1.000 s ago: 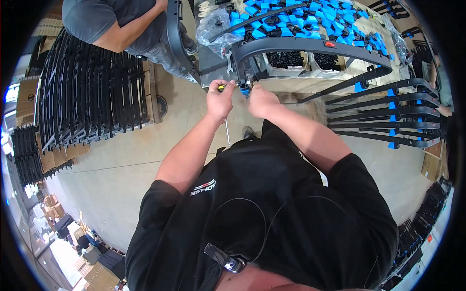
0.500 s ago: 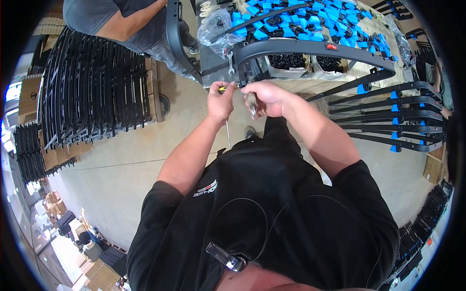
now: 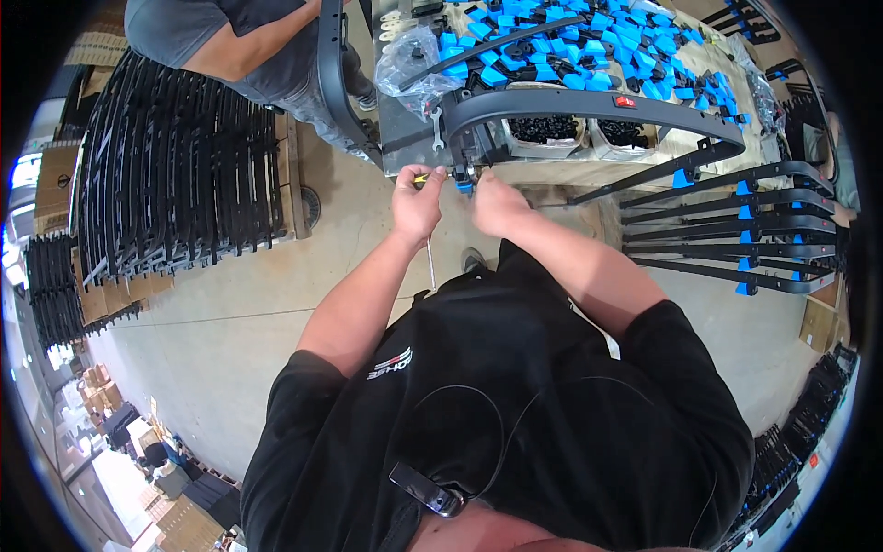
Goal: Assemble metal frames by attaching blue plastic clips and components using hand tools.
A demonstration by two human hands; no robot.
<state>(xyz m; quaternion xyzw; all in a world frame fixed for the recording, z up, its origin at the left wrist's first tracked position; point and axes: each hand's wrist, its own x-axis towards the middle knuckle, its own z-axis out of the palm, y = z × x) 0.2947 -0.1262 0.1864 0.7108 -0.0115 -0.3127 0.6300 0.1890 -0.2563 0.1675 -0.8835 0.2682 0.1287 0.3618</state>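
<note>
My left hand is closed around a screwdriver, whose yellow and black handle shows by the fingers and whose thin shaft points back toward me. Just right of it, my right hand is closed at the near end of a curved black metal bar; a bit of metal shows by its fingertips, but what it holds is mostly hidden. A small blue piece sits at that bar end, between both hands. The bar arches over the table and carries a red label.
A combination wrench and a clear plastic bag lie on the table. Blue caps are heaped behind boxes of small black parts. More bars stand at right, stacked bars at left. A co-worker stands far left.
My right hand has swung up and in to the bar's end, carrying its metal tool mostly out of sight. A blue piece now shows there. My left hand has dropped slightly, still gripping the screwdriver.
</note>
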